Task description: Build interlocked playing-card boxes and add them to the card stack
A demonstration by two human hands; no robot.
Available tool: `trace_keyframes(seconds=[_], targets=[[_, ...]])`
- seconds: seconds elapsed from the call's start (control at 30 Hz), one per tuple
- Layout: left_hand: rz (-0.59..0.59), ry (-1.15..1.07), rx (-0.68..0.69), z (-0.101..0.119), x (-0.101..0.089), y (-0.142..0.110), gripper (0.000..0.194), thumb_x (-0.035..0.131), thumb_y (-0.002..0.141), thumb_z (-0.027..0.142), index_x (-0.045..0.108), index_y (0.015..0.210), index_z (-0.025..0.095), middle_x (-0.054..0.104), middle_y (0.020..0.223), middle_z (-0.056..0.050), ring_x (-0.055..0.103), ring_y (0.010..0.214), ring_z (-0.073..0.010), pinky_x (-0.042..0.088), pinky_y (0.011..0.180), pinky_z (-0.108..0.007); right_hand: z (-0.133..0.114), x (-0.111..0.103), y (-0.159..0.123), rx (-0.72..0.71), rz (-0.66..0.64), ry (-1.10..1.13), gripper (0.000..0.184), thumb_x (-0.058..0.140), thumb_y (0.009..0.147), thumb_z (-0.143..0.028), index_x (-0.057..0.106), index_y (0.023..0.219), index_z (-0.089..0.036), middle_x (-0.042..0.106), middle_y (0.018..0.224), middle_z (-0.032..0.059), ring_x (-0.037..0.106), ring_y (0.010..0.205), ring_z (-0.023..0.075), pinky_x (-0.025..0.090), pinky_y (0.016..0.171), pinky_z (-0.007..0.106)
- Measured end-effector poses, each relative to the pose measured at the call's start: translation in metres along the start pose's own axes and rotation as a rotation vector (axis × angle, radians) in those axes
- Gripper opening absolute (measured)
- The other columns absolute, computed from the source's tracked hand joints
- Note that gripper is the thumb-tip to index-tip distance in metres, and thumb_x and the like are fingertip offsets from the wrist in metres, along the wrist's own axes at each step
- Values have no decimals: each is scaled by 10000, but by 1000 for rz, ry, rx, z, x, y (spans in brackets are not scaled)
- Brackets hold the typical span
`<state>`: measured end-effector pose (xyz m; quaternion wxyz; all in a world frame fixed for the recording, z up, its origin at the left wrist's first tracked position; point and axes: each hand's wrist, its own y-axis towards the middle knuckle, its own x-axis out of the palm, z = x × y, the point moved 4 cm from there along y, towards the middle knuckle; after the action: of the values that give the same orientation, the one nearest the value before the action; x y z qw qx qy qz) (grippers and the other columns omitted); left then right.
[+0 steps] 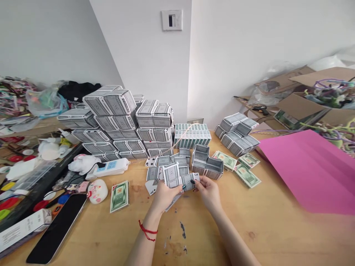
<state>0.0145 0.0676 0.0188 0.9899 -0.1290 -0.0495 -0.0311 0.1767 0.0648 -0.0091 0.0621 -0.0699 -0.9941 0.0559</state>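
Note:
My left hand [163, 197] and my right hand [208, 192] meet over the wooden table [249, 236], both closed on folded playing cards [180, 179] with grey patterned backs. A red string circles my left wrist. Just beyond my fingers lie several loose playing cards [163, 162] and a small open card-built box [206, 162].
A tall pile of card-built boxes [122, 122] stands at the back left, a smaller pile [238, 133] at the back right. Sealed green decks [119, 195] lie scattered. A pink paper sheet [313, 170] lies right; a black phone [58, 229] and power strip [109, 168] left. Cardboard boxes [305, 96] sit far right.

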Motion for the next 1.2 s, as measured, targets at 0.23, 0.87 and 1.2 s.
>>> trace_keyframes(seconds=[0.23, 0.87, 1.2], targets=[[28, -43, 5, 3, 3, -2, 292, 709, 597, 236, 641, 868, 150, 694, 861, -54, 641, 735, -205, 557, 570, -307, 1, 4, -1, 152, -80, 190, 340, 740, 568, -429, 654, 707, -131, 691, 658, 61, 613, 552, 181, 509, 496, 287], [201, 43, 82, 4, 8, -3, 183, 669, 591, 215, 645, 755, 136, 689, 702, -40, 632, 585, -193, 556, 527, -303, -5, 7, -10, -203, 58, -393, 334, 417, 825, -360, 628, 979, -151, 655, 655, 44, 619, 630, 196, 489, 580, 266], [246, 231, 210, 5, 13, -8, 163, 634, 644, 246, 674, 773, 155, 709, 755, -55, 646, 743, -221, 519, 682, -297, -11, 17, -25, -359, 178, -872, 351, 340, 814, -212, 593, 1041, -123, 638, 635, 66, 580, 544, 182, 440, 526, 258]])
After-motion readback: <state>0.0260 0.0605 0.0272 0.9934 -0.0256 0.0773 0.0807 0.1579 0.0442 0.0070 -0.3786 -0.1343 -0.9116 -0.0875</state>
